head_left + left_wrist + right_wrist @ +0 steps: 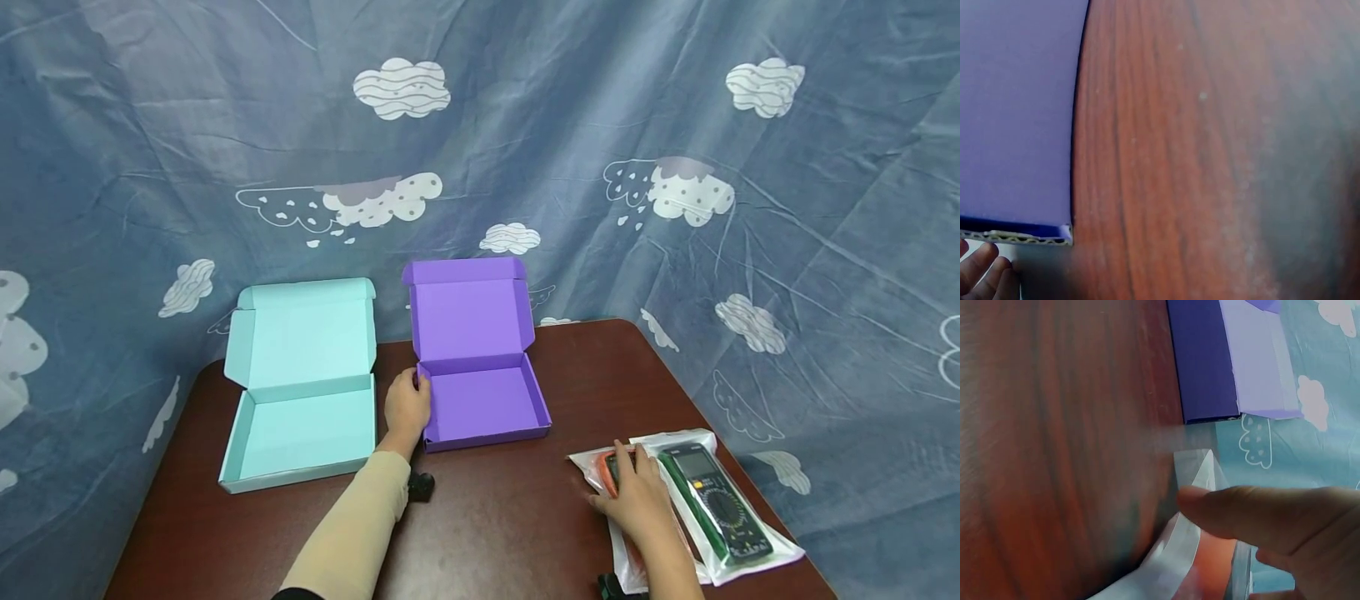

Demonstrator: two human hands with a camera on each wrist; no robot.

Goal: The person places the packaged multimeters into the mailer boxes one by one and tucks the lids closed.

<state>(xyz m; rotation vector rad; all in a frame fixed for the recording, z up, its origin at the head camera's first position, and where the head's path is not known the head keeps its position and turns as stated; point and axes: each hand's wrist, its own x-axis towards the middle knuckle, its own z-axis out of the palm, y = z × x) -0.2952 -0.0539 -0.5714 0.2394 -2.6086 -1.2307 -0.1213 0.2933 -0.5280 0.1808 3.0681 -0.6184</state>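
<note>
My left hand (407,408) is at the left wall of an open purple cardboard box (483,400), thumb and fingers curled at the wall's top edge. In the left wrist view its fingertips (985,275) show beside the box's cut corrugated edge. My right hand (637,496) lies spread over a clear plastic bag with an orange-cased multimeter (606,473) in it. The thumb (1235,506) crosses the bag's edge in the right wrist view. Just right of this hand lies a second bag, holding a black and green multimeter (723,504).
A mint-green cardboard box (307,429) stands lid up to the left of the purple one. Both are on a dark reddish-brown wooden table (495,525) with rounded far corners. Behind it hangs a blue curtain (540,125) printed with white clouds. The bagged multimeters lie near the table's right edge.
</note>
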